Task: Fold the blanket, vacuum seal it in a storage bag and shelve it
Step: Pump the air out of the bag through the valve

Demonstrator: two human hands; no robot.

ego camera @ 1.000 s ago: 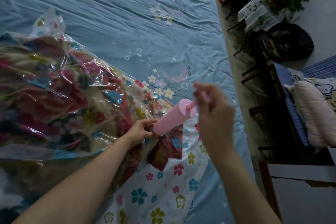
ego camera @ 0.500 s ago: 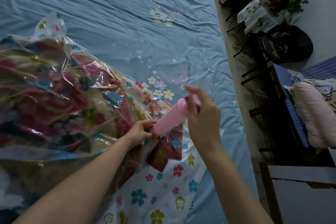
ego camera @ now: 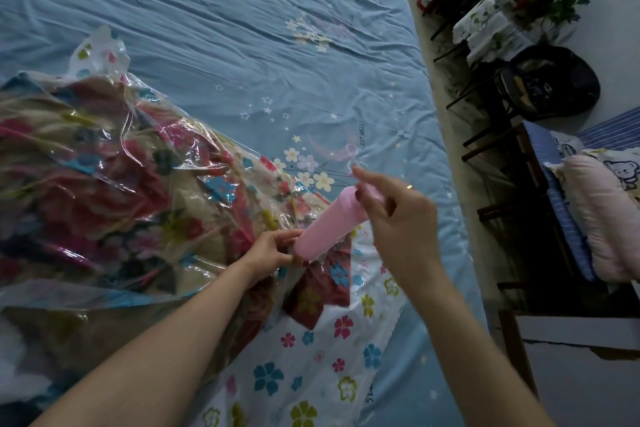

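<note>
The folded flowered blanket [ego camera: 104, 184] was seen inside the clear storage bag [ego camera: 311, 357], which lay on the blue bed sheet [ego camera: 242, 28] along the near left side of the bed, its flower-printed end reaching toward the right edge of the bed. A pink hand pump [ego camera: 329, 225] was stood on the bag near that end. Its long body was tilted, low end down on the bag to the left, top end up and to the right. The low end was gripped by the left hand [ego camera: 270, 253], fingers curled round it, right where it met the bag. The pink handle at the top end was pinched by the right hand [ego camera: 391, 218], thumb and fingers closed on it. The right hand was the one at the handle, so the next pull or push would likely be made along that tilted line, up to the right or down to the left. The bag looked puffy, so much air seemed left to pump out.
</note>
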